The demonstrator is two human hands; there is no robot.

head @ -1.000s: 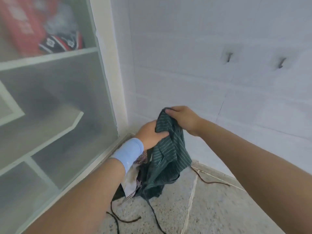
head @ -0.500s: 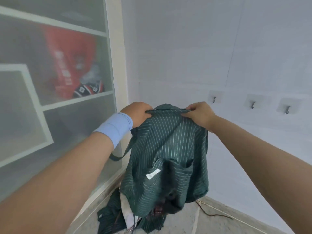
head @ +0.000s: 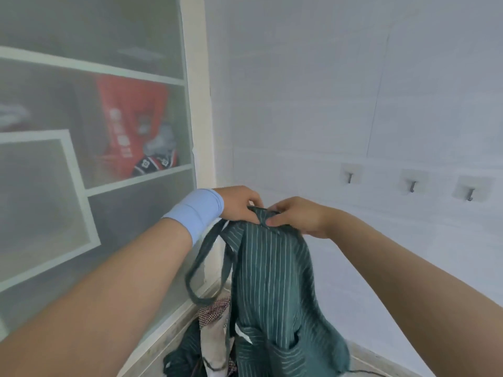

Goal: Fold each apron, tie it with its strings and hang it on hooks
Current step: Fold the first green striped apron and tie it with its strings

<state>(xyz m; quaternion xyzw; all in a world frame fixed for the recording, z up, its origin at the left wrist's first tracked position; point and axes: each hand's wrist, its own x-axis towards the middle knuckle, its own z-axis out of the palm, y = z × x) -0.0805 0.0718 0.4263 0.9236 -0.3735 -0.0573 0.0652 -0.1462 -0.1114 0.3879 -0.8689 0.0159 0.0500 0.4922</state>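
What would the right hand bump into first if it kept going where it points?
Most likely the left hand. The right hand pinches the top edge of the dark green striped cloth apron, pointing left, where the left hand grips it nearby; depth is unclear.

Both hands, left (head: pixel 239 204) and right (head: pixel 295 216), pinching striped green apron (head: pixel 272 273) top, three wall hooks (head: pixel 412 186) beyond

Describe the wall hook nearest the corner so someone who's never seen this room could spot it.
Start at the white tiled wall right of the frosted-glass cabinet. Across it runs a row of three metal hooks on clear square pads. The one meant is the leftmost hook, closest to the room's corner, with both others to its right.
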